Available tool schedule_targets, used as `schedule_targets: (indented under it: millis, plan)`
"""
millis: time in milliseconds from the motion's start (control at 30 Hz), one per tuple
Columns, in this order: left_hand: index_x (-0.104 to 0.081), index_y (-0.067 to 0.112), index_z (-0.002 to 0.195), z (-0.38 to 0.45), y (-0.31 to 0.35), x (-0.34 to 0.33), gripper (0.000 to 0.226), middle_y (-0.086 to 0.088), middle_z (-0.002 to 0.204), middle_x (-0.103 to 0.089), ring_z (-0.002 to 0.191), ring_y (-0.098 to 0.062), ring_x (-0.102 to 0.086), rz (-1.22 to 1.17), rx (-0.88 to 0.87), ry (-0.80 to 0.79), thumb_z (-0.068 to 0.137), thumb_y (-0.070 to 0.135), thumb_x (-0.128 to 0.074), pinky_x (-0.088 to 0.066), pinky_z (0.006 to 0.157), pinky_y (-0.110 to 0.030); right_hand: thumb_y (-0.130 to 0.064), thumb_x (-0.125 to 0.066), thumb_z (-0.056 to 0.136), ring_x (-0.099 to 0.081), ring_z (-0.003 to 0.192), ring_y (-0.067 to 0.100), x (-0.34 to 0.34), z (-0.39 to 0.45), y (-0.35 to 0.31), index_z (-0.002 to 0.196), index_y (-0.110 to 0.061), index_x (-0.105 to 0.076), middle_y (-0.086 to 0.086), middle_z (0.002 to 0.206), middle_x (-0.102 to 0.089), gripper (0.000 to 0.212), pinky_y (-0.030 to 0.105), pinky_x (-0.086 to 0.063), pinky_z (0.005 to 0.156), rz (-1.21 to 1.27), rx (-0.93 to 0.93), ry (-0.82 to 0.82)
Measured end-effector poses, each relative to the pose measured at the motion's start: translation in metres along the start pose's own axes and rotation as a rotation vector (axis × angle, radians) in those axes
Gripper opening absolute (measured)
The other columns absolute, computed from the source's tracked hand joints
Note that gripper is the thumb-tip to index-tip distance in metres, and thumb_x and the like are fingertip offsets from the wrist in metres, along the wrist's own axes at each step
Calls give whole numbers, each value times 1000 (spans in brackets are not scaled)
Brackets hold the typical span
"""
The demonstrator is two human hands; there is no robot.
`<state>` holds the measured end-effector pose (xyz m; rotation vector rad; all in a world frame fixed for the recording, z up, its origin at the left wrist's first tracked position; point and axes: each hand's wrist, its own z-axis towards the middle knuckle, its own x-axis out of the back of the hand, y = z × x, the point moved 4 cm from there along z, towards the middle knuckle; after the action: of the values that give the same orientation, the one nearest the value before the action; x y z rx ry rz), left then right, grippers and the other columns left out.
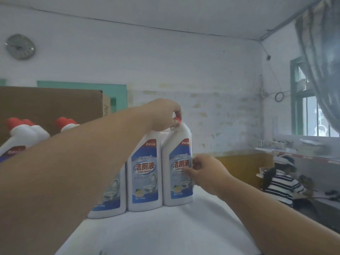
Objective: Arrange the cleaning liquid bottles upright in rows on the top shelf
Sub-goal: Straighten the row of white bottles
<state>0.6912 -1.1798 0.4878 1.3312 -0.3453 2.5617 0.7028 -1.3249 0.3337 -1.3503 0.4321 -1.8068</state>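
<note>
Currently the left hand (163, 115) pinches the red cap of the rightmost bottle (179, 162), which stands upright near the right edge of the white shelf top (165, 232). The right hand (206, 172) touches its label side with fingers loosely curled. Two more bottles (145, 172) stand touching to its left. Bare surface extends toward the near edge.

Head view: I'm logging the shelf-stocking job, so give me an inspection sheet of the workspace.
Surface: white top shelf, bare at the front.
Job's things: white plastic toilet-cleaner bottles with red caps, upright; front row of three, rightmost bottle held.
Clutter: brown cardboard box behind.
Hands: left hand grips that bottle's cap; right hand touches its side.
Cables: thin wall wire, coiled.
Surroundings: round wall clock, green-framed window, seated person.
</note>
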Motion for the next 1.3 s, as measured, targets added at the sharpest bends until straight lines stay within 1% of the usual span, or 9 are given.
schedule_targets:
  millis: [200, 300, 367, 433, 600, 767, 1000, 1200, 1300]
  plan:
    - [-64, 33, 108, -1, 1, -3, 12, 24, 86, -46, 92, -13, -51, -15, 33, 1, 96, 35, -62, -38, 79, -28, -40, -71, 88, -68, 96, 16, 0, 4, 3, 116, -23, -61, -4, 111, -70, 34, 37, -61, 83, 119, -34, -61]
    - [-64, 32, 109, -1, 2, -4, 12, 23, 86, -47, 92, -12, -51, -20, 32, -2, 97, 32, -61, -37, 80, -29, -36, -75, 85, -68, 95, 17, -1, 10, 4, 119, -24, -56, -6, 110, -67, 40, 34, -61, 75, 295, -94, -122]
    - [-63, 35, 105, -1, 0, -4, 9, 23, 86, -50, 90, -10, -51, -34, 40, -1, 97, 32, -61, -37, 78, -28, -35, -75, 86, -68, 99, 18, -5, 13, 3, 120, -26, -57, -6, 112, -68, 39, 38, -61, 82, 332, -101, -174]
    - [-62, 37, 102, 0, -3, -5, 8, 22, 88, -53, 89, -9, -53, -43, 46, 4, 96, 32, -62, -38, 78, -28, -35, -72, 88, -67, 102, 18, -11, 14, 3, 122, -28, -59, -7, 113, -70, 37, 42, -58, 90, 344, -88, -215]
    - [-62, 37, 100, 0, -5, -7, 7, 19, 89, -57, 82, -4, -52, -40, 42, 18, 95, 31, -63, -37, 73, -27, -31, -69, 90, -66, 101, 13, -15, 14, 3, 120, -29, -57, -8, 112, -69, 32, 39, -56, 92, 345, -37, -230]
    - [-63, 35, 101, -1, -3, -7, 8, 20, 87, -56, 80, 0, -50, -34, 40, 38, 96, 29, -62, -36, 70, -25, -20, -82, 81, -65, 106, 14, -20, 10, 15, 121, -30, -57, -9, 116, -68, 48, 39, -56, 96, 181, 18, -266]
    - [-60, 36, 106, -5, 1, -4, 9, 21, 86, -53, 77, 4, -46, 19, 44, 20, 97, 36, -59, -34, 63, -18, -23, -81, 82, -65, 104, 11, -11, 6, 5, 121, -33, -53, -11, 116, -67, 50, 37, -58, 92, 143, 109, -166]
    - [-57, 31, 120, -16, 2, -3, 28, 13, 96, -56, 94, -15, -55, 45, 35, 52, 95, 43, -60, -47, 85, -33, -31, -76, 86, -56, 116, 13, 12, -5, -20, 140, -32, -41, -8, 132, -54, 64, 32, -54, 91, 59, 238, 75]
    - [-56, 31, 120, -21, 0, 1, 32, 13, 99, -57, 93, -15, -55, 106, 8, 85, 93, 48, -60, -47, 83, -33, -33, -75, 87, -52, 115, 11, 26, -10, -36, 143, -29, -40, -6, 136, -51, 67, 28, -48, 93, -10, 292, 199]
